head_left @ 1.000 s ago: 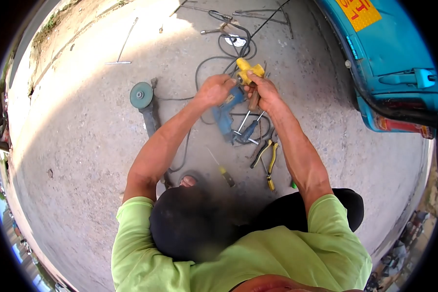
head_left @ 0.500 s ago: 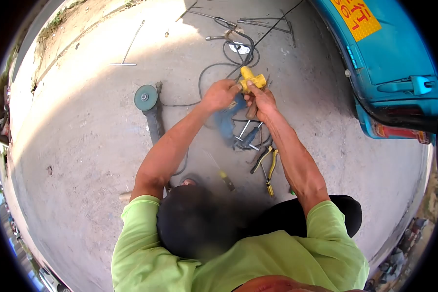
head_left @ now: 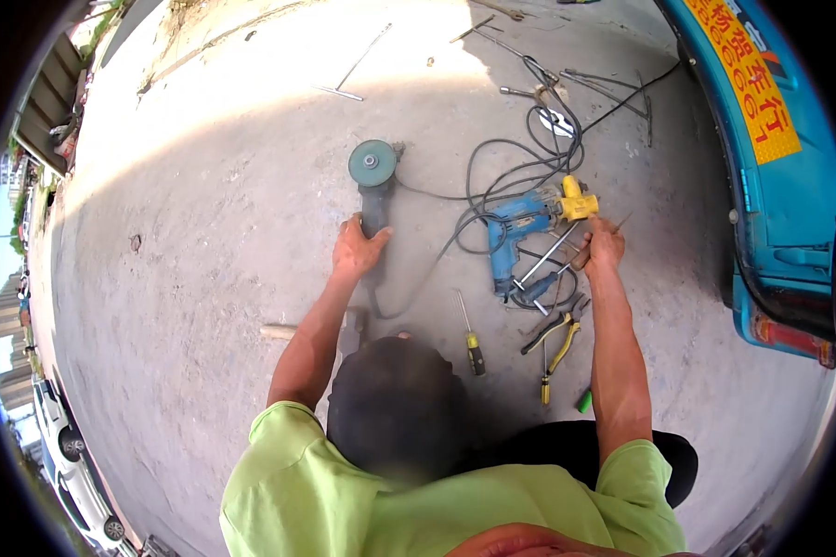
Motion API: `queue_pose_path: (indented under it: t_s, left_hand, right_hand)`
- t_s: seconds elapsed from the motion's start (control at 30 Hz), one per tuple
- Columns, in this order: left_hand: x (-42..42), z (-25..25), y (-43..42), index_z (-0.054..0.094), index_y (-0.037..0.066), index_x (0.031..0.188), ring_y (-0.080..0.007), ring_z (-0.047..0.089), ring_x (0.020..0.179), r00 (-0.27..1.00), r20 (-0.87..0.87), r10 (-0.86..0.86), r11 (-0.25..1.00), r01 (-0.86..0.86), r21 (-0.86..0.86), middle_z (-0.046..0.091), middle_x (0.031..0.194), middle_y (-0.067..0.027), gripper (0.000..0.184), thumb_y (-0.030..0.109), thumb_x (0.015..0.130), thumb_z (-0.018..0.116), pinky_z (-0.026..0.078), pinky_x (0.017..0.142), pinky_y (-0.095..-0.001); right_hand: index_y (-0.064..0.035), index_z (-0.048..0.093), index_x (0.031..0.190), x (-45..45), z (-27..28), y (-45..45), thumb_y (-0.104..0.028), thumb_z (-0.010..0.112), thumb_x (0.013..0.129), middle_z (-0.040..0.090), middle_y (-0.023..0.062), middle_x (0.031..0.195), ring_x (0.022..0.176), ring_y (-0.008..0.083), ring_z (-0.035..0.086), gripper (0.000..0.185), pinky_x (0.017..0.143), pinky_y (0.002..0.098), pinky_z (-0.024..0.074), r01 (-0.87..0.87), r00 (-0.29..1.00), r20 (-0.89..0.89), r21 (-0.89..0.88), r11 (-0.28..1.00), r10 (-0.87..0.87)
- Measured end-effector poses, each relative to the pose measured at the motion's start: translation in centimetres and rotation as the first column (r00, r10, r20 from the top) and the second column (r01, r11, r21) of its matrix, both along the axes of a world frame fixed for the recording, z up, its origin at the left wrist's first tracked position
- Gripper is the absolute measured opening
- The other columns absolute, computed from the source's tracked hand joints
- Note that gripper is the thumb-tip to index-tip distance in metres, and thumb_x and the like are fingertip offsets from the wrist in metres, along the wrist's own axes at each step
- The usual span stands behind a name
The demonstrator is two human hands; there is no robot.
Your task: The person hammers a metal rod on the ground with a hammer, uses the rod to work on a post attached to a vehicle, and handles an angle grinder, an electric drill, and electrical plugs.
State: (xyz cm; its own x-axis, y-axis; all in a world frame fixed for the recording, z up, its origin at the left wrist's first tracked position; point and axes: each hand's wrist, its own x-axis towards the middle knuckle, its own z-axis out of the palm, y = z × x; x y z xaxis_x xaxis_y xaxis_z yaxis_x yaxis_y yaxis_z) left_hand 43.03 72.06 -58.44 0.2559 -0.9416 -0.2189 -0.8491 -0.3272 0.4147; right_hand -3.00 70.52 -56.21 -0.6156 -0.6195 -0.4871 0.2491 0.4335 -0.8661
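Note:
My left hand (head_left: 356,247) is wrapped round the dark body of an angle grinder (head_left: 376,206), whose green disc points away from me on the concrete. In my right hand (head_left: 606,245) is a wooden-handled pointed tool (head_left: 581,259); its thin dark tip shows beyond my fingers, its exact kind unclear. Just above that hand lies a yellow multi-way socket (head_left: 579,200). Beside it rests a blue power drill (head_left: 515,227), with black cable looped over it. A T-handled metal tool (head_left: 550,253) lies close to the drill.
Near me are pliers (head_left: 567,330), a yellow-black screwdriver (head_left: 474,348), a hammer (head_left: 351,330) and a green handle (head_left: 584,401). Looped cables (head_left: 492,167) and metal rods (head_left: 613,90) lie farther off. A blue-green vehicle (head_left: 780,213) stands at the right.
Both hands have left the yellow socket, which now lies on the ground. My left hand has moved left and taken hold of the grinder. The view has shifted left.

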Motion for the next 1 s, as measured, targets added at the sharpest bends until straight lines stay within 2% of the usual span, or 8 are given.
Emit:
queue_pose_path:
  t_s: [0.2,0.27,0.33,0.4,0.63,0.77,0.9,1.0]
  left_hand:
    - [-0.3,-1.9,-3.5,0.056,-0.008,0.114,-0.0314,0.070,0.090,0.921,-0.359,0.149,0.986,-0.110,0.126,0.067,0.105,-0.0238,0.059,0.035,0.080,0.078,0.057,0.079,-0.0423]
    - [-1.1,-3.5,-4.1,0.056,-0.007,0.113,-0.0245,0.067,0.082,0.691,-0.652,0.313,0.949,-0.245,0.196,0.065,0.098,-0.0177,0.054,0.030,0.080,0.079,0.057,0.072,-0.0404]
    - [-5.7,5.6,-2.3,0.056,-0.005,0.115,-0.0221,0.064,0.079,0.302,-0.862,0.407,0.904,-0.269,0.332,0.063,0.095,-0.0130,0.052,0.029,0.082,0.078,0.055,0.069,-0.0393]
    - [-8.2,7.4,-1.9,0.055,-0.004,0.115,-0.0201,0.063,0.077,0.259,-0.916,0.306,0.932,-0.276,0.234,0.062,0.093,-0.0116,0.050,0.028,0.084,0.076,0.054,0.066,-0.0371]
    - [-13.1,14.6,-3.2,0.055,0.000,0.114,-0.0175,0.061,0.080,0.158,-0.975,0.159,0.934,-0.343,0.097,0.062,0.093,-0.0102,0.044,0.029,0.087,0.074,0.053,0.067,-0.0340]
    - [-14.0,13.5,-3.2,0.055,0.001,0.115,-0.0183,0.062,0.081,0.011,-0.988,0.151,0.925,-0.355,0.137,0.063,0.096,-0.0099,0.042,0.033,0.093,0.070,0.053,0.069,-0.0344]
    - [-12.6,11.6,-3.2,0.056,0.005,0.118,-0.0262,0.064,0.095,-0.443,-0.882,0.161,0.964,-0.120,0.236,0.065,0.106,-0.0096,0.049,0.049,0.097,0.061,0.053,0.084,-0.0413]
    - [-12.8,11.8,-3.5,0.056,0.005,0.119,-0.0306,0.064,0.108,-0.595,-0.768,0.237,0.956,0.003,0.293,0.066,0.112,-0.0127,0.054,0.053,0.097,0.061,0.052,0.090,-0.0472]
  right_hand:
    - [-0.0021,0.062,0.114,5.9,5.5,0.9,-0.010,0.071,0.091,0.060,0.0013,0.078,0.061,0.0095,0.056,0.026,0.051,0.0226,0.0465,-0.281,0.955,0.031,-0.225,0.933,0.295]
    - [-0.0009,0.062,0.113,9.8,7.1,1.7,-0.011,0.073,0.091,0.064,0.0026,0.082,0.064,0.0090,0.059,0.027,0.051,0.0226,0.0461,-0.451,0.887,0.002,-0.219,0.865,0.462]
    - [-0.0011,0.062,0.113,13.6,8.1,3.0,-0.013,0.075,0.091,0.065,0.0028,0.087,0.067,0.0086,0.060,0.029,0.052,0.0224,0.0465,-0.583,0.807,-0.027,-0.188,0.790,0.589]
    - [-0.0013,0.061,0.114,16.1,8.3,4.1,-0.020,0.079,0.088,0.067,0.0044,0.095,0.076,0.0080,0.061,0.037,0.055,0.0232,0.0473,-0.704,0.709,-0.090,-0.154,0.693,0.700]
    - [0.0025,0.050,0.132,19.6,10.7,4.7,-0.018,0.086,0.077,0.061,0.0142,0.124,0.110,0.0191,0.059,0.069,0.095,0.0344,0.0506,-0.712,0.699,-0.226,-0.304,0.633,0.678]
    - [0.0027,0.053,0.131,18.9,11.3,4.7,-0.013,0.085,0.078,0.062,0.0131,0.123,0.112,0.0213,0.061,0.064,0.100,0.0338,0.0485,-0.649,0.742,-0.110,-0.370,0.665,0.662]
    - [0.0043,0.053,0.131,17.6,12.9,4.8,-0.013,0.082,0.081,0.064,0.0147,0.122,0.112,0.0207,0.062,0.061,0.100,0.0348,0.0493,-0.636,0.718,0.008,-0.398,0.661,0.696]
    - [0.0054,0.052,0.134,17.0,12.8,4.5,-0.016,0.080,0.083,0.064,0.0154,0.123,0.111,0.0203,0.062,0.062,0.099,0.0341,0.0498,-0.675,0.653,0.082,-0.387,0.628,0.753]
